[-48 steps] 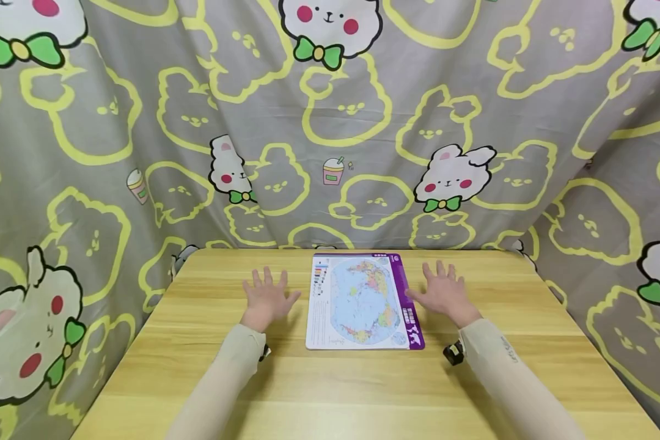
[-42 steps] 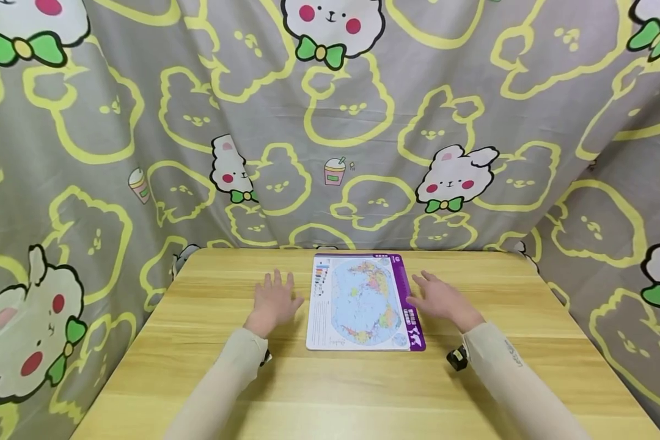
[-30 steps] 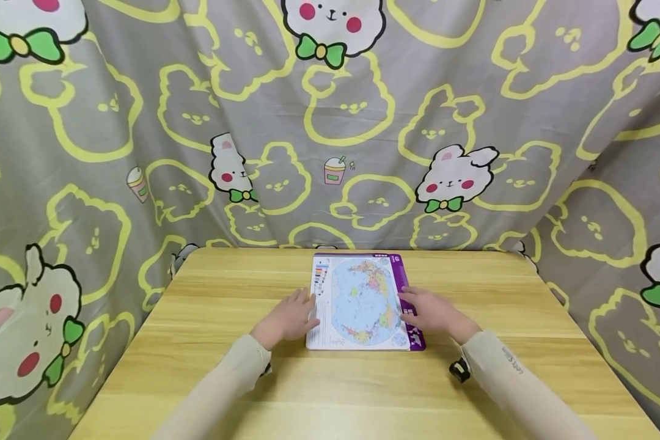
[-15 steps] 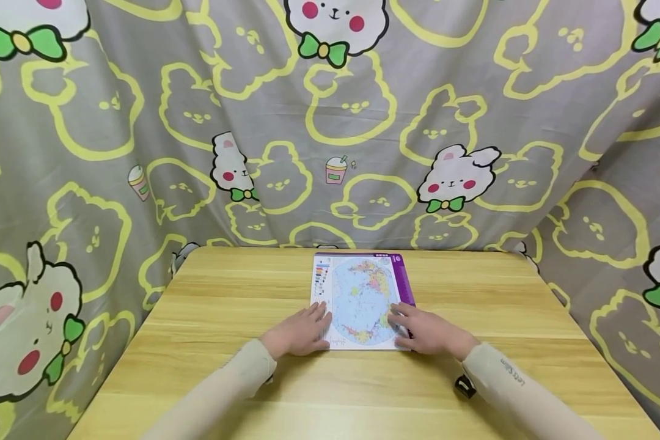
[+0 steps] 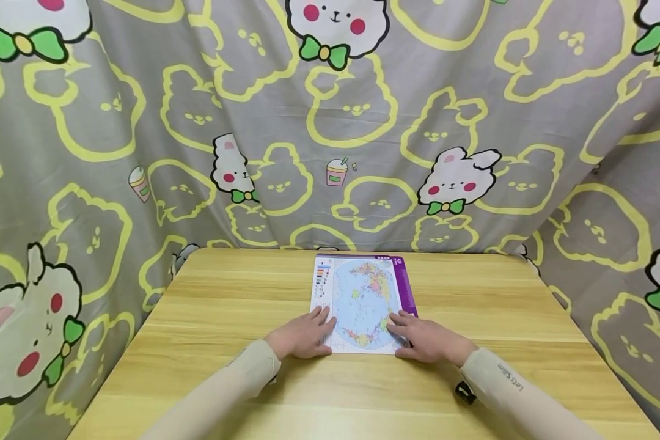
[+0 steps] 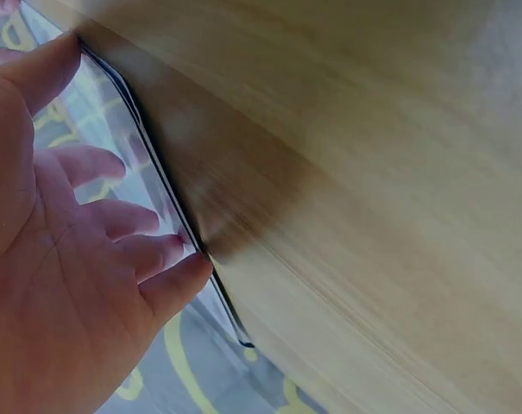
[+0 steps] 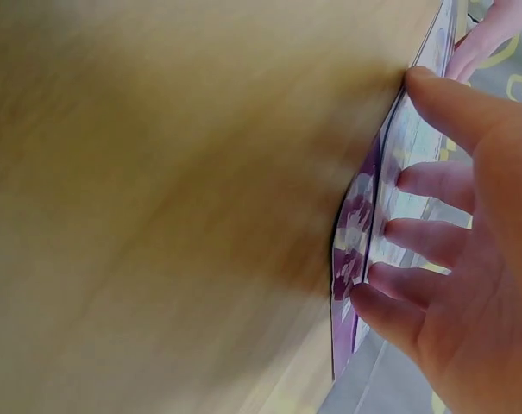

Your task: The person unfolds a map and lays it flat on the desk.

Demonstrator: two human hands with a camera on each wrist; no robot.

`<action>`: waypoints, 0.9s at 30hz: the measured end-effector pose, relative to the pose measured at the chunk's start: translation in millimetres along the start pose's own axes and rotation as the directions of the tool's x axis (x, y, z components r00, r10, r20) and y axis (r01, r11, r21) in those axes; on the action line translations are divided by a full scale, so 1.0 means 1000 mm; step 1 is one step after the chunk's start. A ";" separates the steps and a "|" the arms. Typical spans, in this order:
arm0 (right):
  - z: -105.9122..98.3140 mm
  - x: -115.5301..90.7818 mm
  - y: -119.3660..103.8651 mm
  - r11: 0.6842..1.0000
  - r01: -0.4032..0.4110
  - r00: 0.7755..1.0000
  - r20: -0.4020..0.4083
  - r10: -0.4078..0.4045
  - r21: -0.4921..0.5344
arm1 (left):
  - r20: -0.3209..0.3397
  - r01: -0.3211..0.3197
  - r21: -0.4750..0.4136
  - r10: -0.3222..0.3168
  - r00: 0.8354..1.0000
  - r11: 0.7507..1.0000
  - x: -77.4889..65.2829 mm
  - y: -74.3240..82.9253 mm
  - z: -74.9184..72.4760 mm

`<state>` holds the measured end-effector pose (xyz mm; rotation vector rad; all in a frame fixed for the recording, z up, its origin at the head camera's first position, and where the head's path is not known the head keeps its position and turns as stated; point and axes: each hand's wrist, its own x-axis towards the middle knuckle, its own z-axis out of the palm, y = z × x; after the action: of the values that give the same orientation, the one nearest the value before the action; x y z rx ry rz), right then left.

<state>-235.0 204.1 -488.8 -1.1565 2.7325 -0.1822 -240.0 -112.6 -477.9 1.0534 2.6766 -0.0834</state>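
A flat rectangular world map (image 5: 361,305) with rounded corners and a purple border lies sideways on the wooden table. My left hand (image 5: 304,335) rests over its near left corner. In the left wrist view the fingertips touch the glossy map (image 6: 170,194), and the thumb (image 6: 53,69) lies at its near edge. Across from it, my right hand (image 5: 430,338) rests on the near right corner. The right wrist view has the fingers (image 7: 433,181) reaching onto the map near the purple strip (image 7: 355,224), thumb at the edge. Whether anything is pinched is unclear.
The wooden table (image 5: 225,287) ends at a grey curtain (image 5: 374,122) printed with yellow outlines and white rabbits, which also hangs on both sides. A small black device (image 5: 464,392) sits beneath the right wrist.
Both hands have come down and inward from either side of the map onto its near corners. The map stays in nearly the same place.
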 end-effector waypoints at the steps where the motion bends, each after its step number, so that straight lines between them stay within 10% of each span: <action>1: 0.000 0.000 0.000 1.000 0.002 1.000 -0.001 -0.002 -0.004 | 0.001 -0.001 0.001 0.001 1.000 1.000 0.000 -0.001 0.000; 27: -0.001 -0.014 -0.005 1.000 0.019 1.000 0.019 -0.019 -0.019 | 0.003 -0.095 0.119 0.095 0.995 0.988 -0.005 0.013 0.001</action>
<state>-221.8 210.3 -485.8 -1.1831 2.7137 -0.1475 -228.0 -106.6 -477.0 1.2154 2.6468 -0.2260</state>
